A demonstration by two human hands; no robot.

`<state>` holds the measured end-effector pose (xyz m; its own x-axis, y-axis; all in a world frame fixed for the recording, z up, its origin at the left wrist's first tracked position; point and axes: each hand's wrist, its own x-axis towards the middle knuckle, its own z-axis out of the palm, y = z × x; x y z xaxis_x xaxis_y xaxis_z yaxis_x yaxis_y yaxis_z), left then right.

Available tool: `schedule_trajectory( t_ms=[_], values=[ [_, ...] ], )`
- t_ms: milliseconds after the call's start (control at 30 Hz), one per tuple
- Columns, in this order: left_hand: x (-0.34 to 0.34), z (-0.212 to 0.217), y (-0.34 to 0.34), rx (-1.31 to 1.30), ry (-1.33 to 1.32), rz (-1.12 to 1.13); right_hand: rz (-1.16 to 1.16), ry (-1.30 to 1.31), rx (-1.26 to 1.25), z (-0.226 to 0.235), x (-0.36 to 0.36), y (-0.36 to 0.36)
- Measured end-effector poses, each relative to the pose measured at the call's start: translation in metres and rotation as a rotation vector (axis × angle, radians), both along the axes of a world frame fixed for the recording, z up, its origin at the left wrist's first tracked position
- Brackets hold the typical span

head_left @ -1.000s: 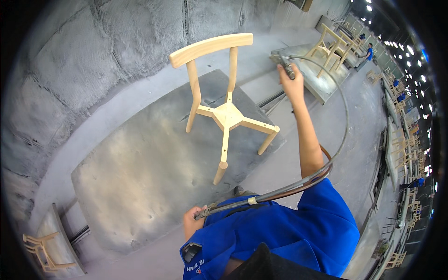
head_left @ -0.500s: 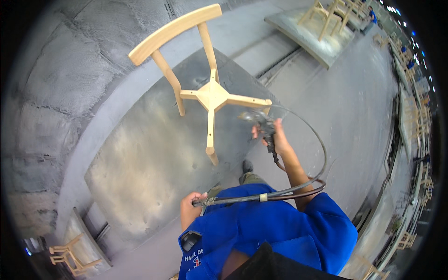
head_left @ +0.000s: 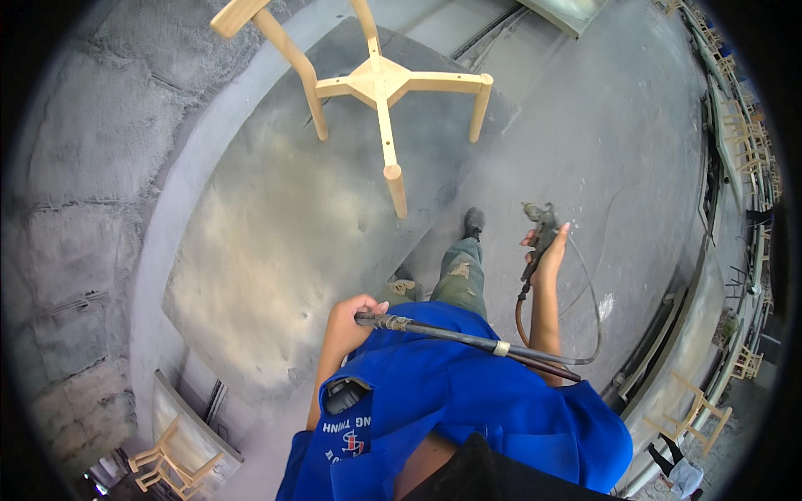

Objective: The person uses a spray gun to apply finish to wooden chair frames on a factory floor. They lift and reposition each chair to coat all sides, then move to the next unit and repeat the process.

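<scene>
My right hand (head_left: 551,255) is wrapped round a dark spray gun (head_left: 541,232), held off to the right and apart from the chair. A thin hose loops down from the gun beside my forearm. My left hand (head_left: 349,321) grips the end of a grey and dark hose bundle (head_left: 451,336), which crosses in front of my blue shirt. Ahead stands a pale wooden chair frame (head_left: 368,82) without a seat panel, with a cross-shaped seat support and several legs. Part of its curved backrest (head_left: 238,15) is cut off by the upper edge. Neither hand touches the chair.
Under the chair lies a wide, dusty grey platform (head_left: 251,250). A grey, powder-covered wall (head_left: 92,184) runs along the left. Another chair frame (head_left: 174,461) stands at lower left. Along the right side are more wooden frames (head_left: 689,411) and a person (head_left: 683,478) at lower right.
The chair now sits higher in the picture. My right hand and the spray gun have moved right, away from it. My left hand still holds the hose bundle, and more of my legs shows.
</scene>
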<state>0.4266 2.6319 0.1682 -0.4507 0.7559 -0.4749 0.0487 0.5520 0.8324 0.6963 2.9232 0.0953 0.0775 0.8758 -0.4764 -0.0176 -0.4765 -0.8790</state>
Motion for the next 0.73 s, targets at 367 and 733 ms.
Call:
schedule_trajectory(
  t_ms=[367, 733],
  values=[
    [0.018, -0.001, 0.000, -0.009, 0.022, -0.389, 0.347, 0.163, 0.044, -0.023, -0.036, -0.112],
    [0.018, -0.036, 0.107, 0.110, 0.029, -0.593, 0.195, -0.157, -0.102, -0.049, 0.084, -0.117]
  ],
)
